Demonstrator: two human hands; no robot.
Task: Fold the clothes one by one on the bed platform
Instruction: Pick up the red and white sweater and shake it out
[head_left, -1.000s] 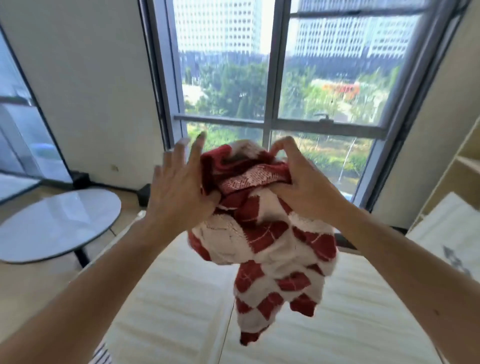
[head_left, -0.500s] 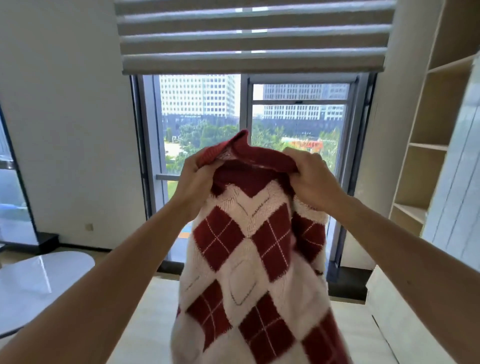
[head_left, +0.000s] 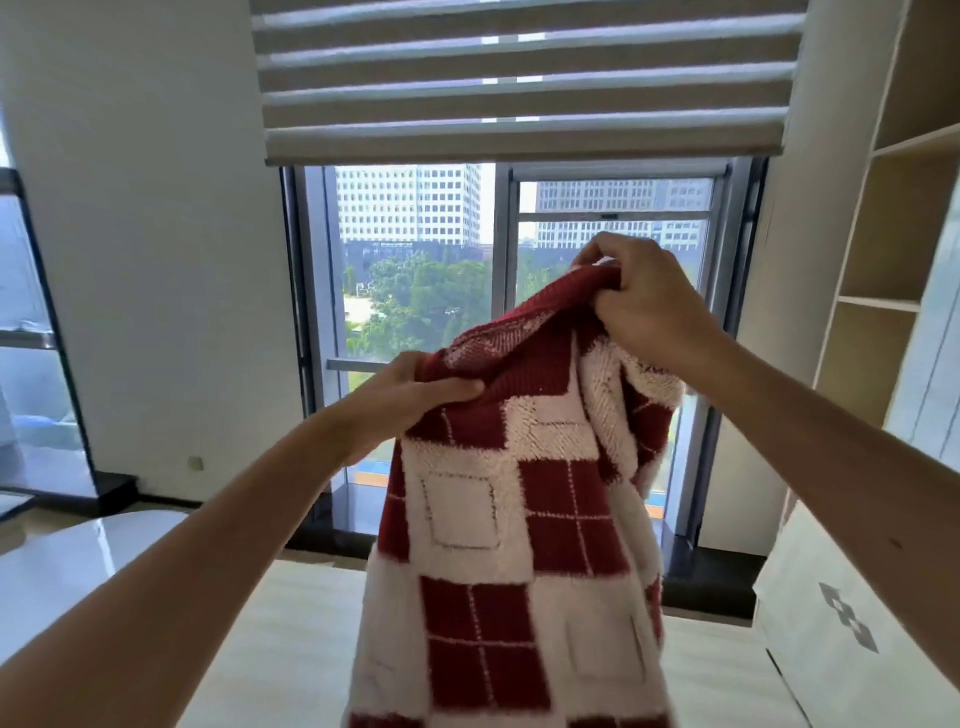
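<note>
Hanging in the air between both raised hands, a red-and-white argyle knit sweater (head_left: 519, 519) drapes down in front of the person, its lower part blurred and running off the bottom edge of the view above the pale bed platform (head_left: 280, 649). The left hand (head_left: 415, 395) pinches the dark red ribbed edge at the top of the garment, thumb on the near side and fingers curled behind the fabric. The right hand (head_left: 644, 306) is higher and further right, its fingers closed tightly round a bunched part of the same red edge, so the top line of the sweater slopes up from left to right. One side of the knit folds over itself below the right wrist. Behind it stands a tall window (head_left: 415, 270) with a striped roller blind (head_left: 519, 78) drawn partway down. Open wooden shelves (head_left: 893, 249) line the right wall, and a glossy round table (head_left: 67, 561) sits low at the left.
</note>
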